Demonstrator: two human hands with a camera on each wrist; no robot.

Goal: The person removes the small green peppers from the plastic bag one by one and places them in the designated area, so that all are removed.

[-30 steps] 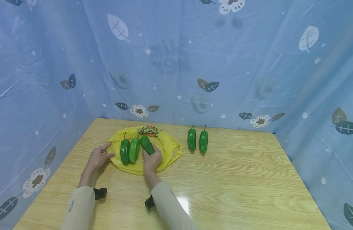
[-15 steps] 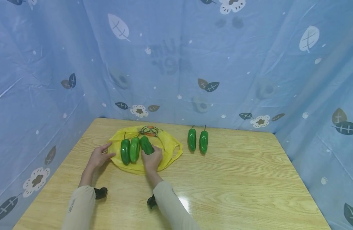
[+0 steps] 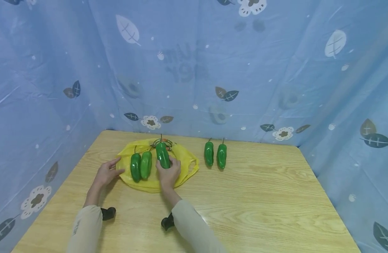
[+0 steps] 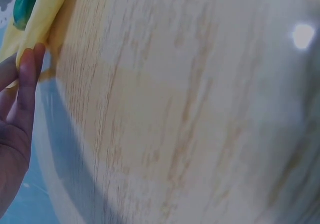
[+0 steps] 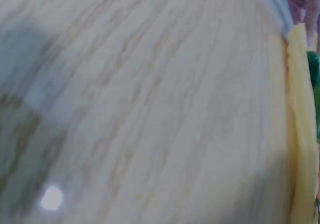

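Observation:
In the head view, a yellow plastic bag (image 3: 178, 151) lies flat on the table's left part. Two green peppers (image 3: 135, 167) sit side by side on it. My right hand (image 3: 169, 172) grips the lower end of another green pepper (image 3: 162, 154) over the bag's middle, its stem pointing away from me. At the bag's left edge is my left hand (image 3: 107, 173). The left wrist view has its fingers (image 4: 27, 79) on both sides of the yellow edge, pinching it. The right wrist view does not catch the held pepper's grip.
Two more green peppers (image 3: 222, 156) lie to the right of the bag near the back of the wooden table (image 3: 260, 196). A blue patterned curtain (image 3: 194, 70) hangs behind and at both sides. Dark wrist cameras (image 3: 168, 222) sit on the forearms.
The pepper in my right hand has swung from a leftward tilt to nearly straight, its stem now pointing away, slightly farther from the other two. My left hand keeps its place at the bag's edge.

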